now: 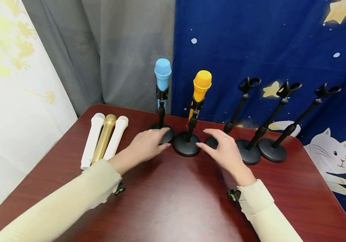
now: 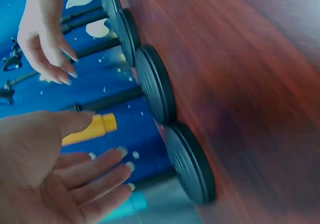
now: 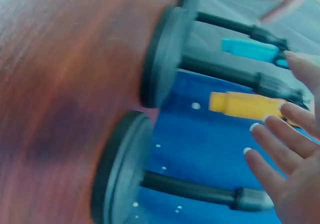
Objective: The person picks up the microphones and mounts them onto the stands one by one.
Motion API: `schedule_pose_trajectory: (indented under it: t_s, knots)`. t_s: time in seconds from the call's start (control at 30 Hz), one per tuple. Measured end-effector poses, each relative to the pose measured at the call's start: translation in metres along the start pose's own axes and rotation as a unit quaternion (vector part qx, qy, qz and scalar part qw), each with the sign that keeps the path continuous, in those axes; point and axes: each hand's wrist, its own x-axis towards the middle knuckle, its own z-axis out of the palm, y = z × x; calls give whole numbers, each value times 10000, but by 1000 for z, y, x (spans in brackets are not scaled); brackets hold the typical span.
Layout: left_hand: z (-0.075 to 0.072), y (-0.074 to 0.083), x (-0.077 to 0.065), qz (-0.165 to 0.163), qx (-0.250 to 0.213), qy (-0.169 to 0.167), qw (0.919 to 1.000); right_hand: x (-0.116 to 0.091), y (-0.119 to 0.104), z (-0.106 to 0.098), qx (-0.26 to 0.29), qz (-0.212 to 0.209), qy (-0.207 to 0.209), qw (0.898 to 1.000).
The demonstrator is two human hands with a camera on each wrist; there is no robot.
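A blue microphone (image 1: pixel 162 72) and a yellow microphone (image 1: pixel 202 84) stand upright in the clips of black desk stands. The left hand (image 1: pixel 148 143) hovers in front of the blue microphone's round base (image 1: pixel 167 134), fingers extended and partly overlapping it in the head view. Nothing lies in its palm (image 2: pixel 30 184) in the left wrist view. Between the two hands is the yellow microphone's base (image 1: pixel 186 145). At its right side is the right hand (image 1: pixel 223 149), thumb and fingers spread, holding nothing; the thumb tip appears close to the base's edge, contact unclear.
Three black stands with bare clips, including the rightmost stand (image 1: pixel 272 149), line the back right. A white microphone (image 1: pixel 92 141), a gold microphone (image 1: pixel 104 139) and another white microphone (image 1: pixel 117 137) lie at the left of the red-brown table (image 1: pixel 173 208). Curtains (image 1: pixel 136 50) hang behind.
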Motion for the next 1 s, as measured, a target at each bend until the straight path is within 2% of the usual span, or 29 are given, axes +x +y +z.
schedule_pose_trajectory:
  t_s: [0.1, 0.17, 0.3, 0.4, 0.5, 0.63, 0.87, 1.0]
  knots:
    - [-10, -18, -17, -362, -46, 438, 9984, -2, -4, -13, 295, -5, 840, 9960]
    - [-14, -32, -27, -692, -60, 516, 9963, -1, -5, -22, 509, 133, 1385, 9890]
    - [-18, -61, -44, -1285, -7, 220, 9915, 2, -5, -37, 1247, 681, 2162, 9660]
    - [-21, -81, -53, -1612, 58, -90, 9869, 4, -3, -46, 1780, 1159, 2409, 9470]
    - [-22, -95, -57, -1923, 122, -273, 9809, 4, 1, -52, 1901, 1703, 2412, 9363]
    - [-24, -105, -57, -2185, 143, -394, 9749, 6, 11, -52, 1828, 2246, 2263, 9300]
    - [-23, -112, -53, -2267, 151, -579, 9721, 9, 34, -36, 1902, 2799, 1507, 9289]
    - [-21, -111, -49, -2331, 79, -672, 9701, 9, 42, -30, 1895, 2822, 1273, 9318]
